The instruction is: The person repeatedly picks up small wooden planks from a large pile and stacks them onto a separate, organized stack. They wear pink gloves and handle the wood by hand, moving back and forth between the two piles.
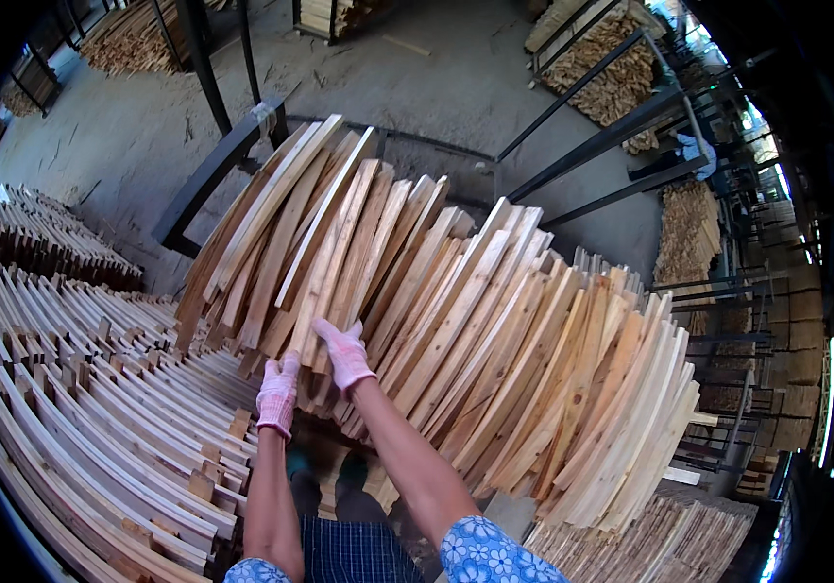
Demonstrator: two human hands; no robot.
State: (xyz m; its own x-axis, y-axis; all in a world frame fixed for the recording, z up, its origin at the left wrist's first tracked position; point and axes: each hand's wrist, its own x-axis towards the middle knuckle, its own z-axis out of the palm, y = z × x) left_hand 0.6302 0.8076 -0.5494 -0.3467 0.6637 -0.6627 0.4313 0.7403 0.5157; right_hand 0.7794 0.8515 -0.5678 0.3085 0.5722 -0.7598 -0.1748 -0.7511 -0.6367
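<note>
"Wooden slats [480,301]: how do they look from your end?"

"Rough, pale brown, narrow, heaped just ahead of me. My left hand [278,394] and right hand [344,355], in pinkish knitted gloves [276,416], touch one's near end; whether the fingers close round it, I can't tell."

"Which way?"

"Long axis running away from me, leaning right."

"Anything hidden?"

"The heap's underside. Beyond stands a dark frame [203,177]; farther, a timber stack [135,39] cut off at the top edge."

The left hand [278,396] and right hand [345,358] reach forward, close together.
</note>
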